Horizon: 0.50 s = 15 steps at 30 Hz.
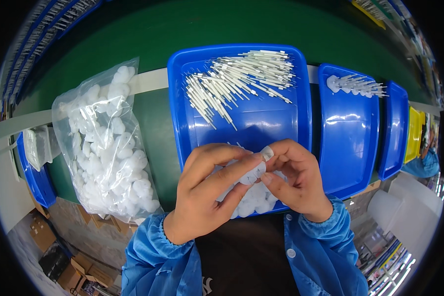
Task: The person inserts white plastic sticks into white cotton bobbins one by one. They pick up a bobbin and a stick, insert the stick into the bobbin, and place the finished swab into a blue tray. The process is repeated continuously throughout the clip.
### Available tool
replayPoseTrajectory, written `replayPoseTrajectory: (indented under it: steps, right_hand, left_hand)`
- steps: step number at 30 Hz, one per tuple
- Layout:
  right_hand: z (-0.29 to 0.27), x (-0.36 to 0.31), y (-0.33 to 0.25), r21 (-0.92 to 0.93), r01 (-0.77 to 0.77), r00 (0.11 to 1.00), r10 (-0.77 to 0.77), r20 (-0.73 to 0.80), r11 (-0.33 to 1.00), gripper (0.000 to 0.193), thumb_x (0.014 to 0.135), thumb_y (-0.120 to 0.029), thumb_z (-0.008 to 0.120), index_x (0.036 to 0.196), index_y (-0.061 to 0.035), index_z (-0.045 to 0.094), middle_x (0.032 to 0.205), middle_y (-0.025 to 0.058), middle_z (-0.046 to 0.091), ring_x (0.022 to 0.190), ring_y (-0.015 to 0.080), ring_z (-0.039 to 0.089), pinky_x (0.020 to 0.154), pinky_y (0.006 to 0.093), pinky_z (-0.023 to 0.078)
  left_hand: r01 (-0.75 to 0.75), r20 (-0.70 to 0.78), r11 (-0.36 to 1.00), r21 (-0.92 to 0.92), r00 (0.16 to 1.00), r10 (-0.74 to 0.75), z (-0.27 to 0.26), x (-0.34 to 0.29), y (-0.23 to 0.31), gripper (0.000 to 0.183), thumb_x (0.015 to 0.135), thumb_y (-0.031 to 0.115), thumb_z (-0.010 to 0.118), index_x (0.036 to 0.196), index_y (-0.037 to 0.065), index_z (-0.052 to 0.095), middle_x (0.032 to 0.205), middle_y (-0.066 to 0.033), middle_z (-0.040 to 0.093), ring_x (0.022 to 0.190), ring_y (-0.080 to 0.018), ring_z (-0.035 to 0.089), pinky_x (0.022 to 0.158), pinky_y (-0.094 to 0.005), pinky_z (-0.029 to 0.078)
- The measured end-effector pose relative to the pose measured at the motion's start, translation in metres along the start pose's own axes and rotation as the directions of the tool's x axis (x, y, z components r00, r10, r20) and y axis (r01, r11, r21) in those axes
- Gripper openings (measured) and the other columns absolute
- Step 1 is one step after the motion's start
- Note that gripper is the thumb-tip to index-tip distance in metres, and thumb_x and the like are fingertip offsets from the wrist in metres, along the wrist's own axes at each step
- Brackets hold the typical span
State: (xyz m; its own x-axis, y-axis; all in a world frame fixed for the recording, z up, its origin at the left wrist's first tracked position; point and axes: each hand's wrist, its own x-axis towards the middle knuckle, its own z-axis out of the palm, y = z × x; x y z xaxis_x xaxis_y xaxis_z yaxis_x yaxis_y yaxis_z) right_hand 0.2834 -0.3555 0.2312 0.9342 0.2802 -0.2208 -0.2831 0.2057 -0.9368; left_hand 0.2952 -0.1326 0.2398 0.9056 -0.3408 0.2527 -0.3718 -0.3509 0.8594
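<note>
Over the near edge of a blue tray [241,121], my left hand [207,185] and my right hand [298,177] meet with fingers pinched. Between them is a small translucent white plastic piece with rounded lobes [253,175], gripped by both hands. A pale wrap or cover [267,153] shows at my right index fingertip. Beneath my hands, partly hidden, lie more white rounded pieces [254,201] in the tray's near end. Thin white rods with fine metal-like tips [241,74] lie in a spread heap at the tray's far end.
To the left, a clear plastic bag [103,143] bulges with white rounded pieces. At right, another blue tray [348,133] holds several rods joined to white pieces [355,85]. Beyond it stand a further blue tray [395,130] and a yellow bin [413,133]. A blue sleeve [424,163] shows far right.
</note>
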Motion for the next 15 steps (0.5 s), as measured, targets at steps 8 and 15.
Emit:
replayPoseTrajectory:
  steps: [8, 15]
  right_hand:
    - [-0.003, -0.001, -0.010, -0.180, -0.023, 1.000, 0.020, -0.016, 0.983, 0.026, 0.098, 0.000, 0.079, 0.121, 0.0011, 0.068, 0.098, 0.0077, 0.078, 0.090, 0.0127, 0.078, 0.079, 0.0277, 0.060]
    - [-0.017, 0.007, -0.014, -0.278, 0.009, 1.000, -0.006, 0.011, 0.961, 0.019, 0.097, -0.001, 0.080, 0.114, 0.0010, 0.071, 0.097, 0.0103, 0.078, 0.087, 0.0138, 0.079, 0.076, 0.0300, 0.061]
  left_hand:
    - [-0.021, 0.008, 0.999, -0.028, 1.000, 0.022, 0.002, -0.001, 0.000, 0.061, 0.070, -0.010, 0.085, 0.129, 0.004, 0.078, 0.128, -0.0124, 0.074, 0.114, -0.0325, 0.069, 0.098, -0.0419, 0.055]
    - [-0.015, 0.069, 1.000, -0.001, 0.998, 0.015, -0.001, 0.001, -0.003, 0.062, 0.076, -0.009, 0.083, 0.137, 0.003, 0.074, 0.140, -0.0154, 0.068, 0.124, -0.0337, 0.066, 0.100, -0.0412, 0.054]
